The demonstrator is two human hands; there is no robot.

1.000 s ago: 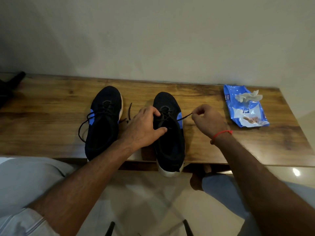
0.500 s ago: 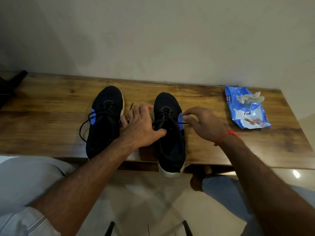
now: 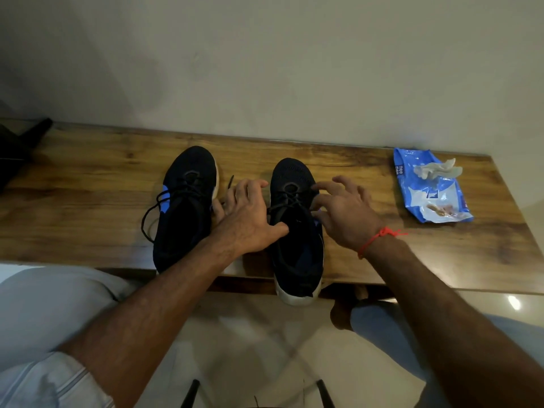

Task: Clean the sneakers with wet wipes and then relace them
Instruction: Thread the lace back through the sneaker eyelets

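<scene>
Relacing underway: my left hand [image 3: 250, 222] braces the right sneaker [image 3: 295, 228], right hand [image 3: 346, 213] spread, about to catch its lace [image 3: 287, 201].

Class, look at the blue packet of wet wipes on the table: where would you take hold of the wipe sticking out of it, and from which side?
Pinch the crumpled white wipe at its loose raised tuft, coming from above. It stands proud of the blue packet near the far end, so fingers probably meet nothing else. The right hand is the nearer one.
</scene>
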